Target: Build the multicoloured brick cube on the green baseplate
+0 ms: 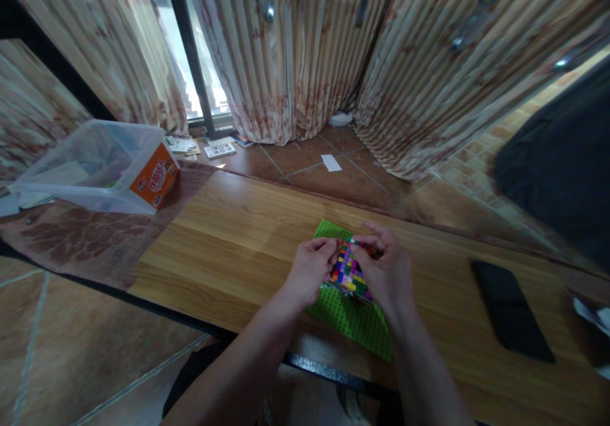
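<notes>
A green studded baseplate (353,320) lies on the wooden table (229,248) near its front edge. A block of many small coloured bricks (349,271) stands on the plate. My left hand (311,268) grips the block's left side with curled fingers. My right hand (387,267) holds the right side, its fingertips pinched at the block's top edge, where a small green piece shows. Both hands touch the block and hide its sides.
A black phone (511,311) lies flat on the table at the right. A clear plastic bin (93,166) with an orange box (155,183) stands on a lower surface at the left. Curtains (295,51) hang behind; papers (219,149) lie on the tiled floor.
</notes>
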Tool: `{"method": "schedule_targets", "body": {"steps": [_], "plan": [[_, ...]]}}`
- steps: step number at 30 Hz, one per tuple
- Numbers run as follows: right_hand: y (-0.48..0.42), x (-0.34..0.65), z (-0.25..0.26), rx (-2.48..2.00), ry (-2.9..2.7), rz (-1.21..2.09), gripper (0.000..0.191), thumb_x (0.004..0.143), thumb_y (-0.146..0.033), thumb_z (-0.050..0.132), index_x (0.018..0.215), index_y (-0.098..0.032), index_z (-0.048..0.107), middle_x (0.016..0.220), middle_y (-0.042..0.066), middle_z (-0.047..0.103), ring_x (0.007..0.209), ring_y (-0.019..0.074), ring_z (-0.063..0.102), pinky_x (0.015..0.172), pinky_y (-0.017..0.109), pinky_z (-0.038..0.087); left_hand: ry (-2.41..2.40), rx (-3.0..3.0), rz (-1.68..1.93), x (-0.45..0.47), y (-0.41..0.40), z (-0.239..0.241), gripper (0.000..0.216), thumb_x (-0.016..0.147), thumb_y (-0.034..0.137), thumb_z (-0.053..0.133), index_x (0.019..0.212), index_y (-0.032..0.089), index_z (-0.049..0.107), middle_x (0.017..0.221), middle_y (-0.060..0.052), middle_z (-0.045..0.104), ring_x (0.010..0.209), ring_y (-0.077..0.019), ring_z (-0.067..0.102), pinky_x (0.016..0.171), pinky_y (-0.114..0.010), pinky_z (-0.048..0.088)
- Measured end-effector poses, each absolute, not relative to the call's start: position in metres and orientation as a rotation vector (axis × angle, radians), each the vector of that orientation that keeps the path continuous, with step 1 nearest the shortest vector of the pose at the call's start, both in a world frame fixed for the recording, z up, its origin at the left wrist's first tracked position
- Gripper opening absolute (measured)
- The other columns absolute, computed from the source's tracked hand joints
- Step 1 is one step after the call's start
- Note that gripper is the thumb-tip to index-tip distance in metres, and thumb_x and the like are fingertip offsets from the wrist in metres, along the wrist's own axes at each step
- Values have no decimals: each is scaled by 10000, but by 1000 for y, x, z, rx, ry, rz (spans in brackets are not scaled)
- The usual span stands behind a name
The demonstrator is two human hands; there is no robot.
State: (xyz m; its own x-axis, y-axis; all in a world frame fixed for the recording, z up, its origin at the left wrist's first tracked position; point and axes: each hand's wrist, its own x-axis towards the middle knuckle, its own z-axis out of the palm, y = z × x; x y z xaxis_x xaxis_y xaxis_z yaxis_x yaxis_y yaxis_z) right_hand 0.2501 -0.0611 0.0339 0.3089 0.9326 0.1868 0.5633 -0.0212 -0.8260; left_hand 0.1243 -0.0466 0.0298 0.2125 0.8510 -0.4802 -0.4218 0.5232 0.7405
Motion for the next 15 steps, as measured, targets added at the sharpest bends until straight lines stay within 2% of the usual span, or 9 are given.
{"method": "schedule_targets", "body": {"steps": [6, 10, 12, 15], "plan": [[-60, 251, 31, -1642, -1377, 567, 544, 771, -296, 635, 1291, -153, 560, 916, 85, 750, 858, 233, 692, 873, 436, 506, 989, 499, 984, 125, -50, 26, 224, 741, 326, 715, 744, 136, 597, 487, 87, 411, 369, -19, 266, 380, -172, 161], [-60, 254, 29, -1517, -1341, 624, 558, 789, -321, 651, 1321, -204, 533, 1057, 86, 733, 988, 232, 676, 939, 453, 486, 969, 494, 973, 122, -52, 24, 318, 679, 360, 769, 826, 118, 625, 500, 93, 413, 376, -10, 239, 383, -167, 134], [-61, 264, 32, -1467, -1282, 556, 517, 808, -351, 642, 1300, -220, 551, 1137, 97, 710, 1055, 232, 657, 943, 442, 488, 973, 497, 963, 119, -52, 24, 376, 642, 370, 797, 856, 110, 632, 507, 95, 416, 381, -5, 230, 384, -166, 109], [-67, 308, 38, -1560, -1222, 288, 457, 837, -403, 600, 1250, -209, 596, 1155, 109, 699, 1074, 242, 645, 937, 439, 491, 976, 517, 951, 112, -49, 24, 474, 575, 381, 841, 906, 104, 645, 525, 89, 447, 388, 0, 231, 387, -162, 98]]}}
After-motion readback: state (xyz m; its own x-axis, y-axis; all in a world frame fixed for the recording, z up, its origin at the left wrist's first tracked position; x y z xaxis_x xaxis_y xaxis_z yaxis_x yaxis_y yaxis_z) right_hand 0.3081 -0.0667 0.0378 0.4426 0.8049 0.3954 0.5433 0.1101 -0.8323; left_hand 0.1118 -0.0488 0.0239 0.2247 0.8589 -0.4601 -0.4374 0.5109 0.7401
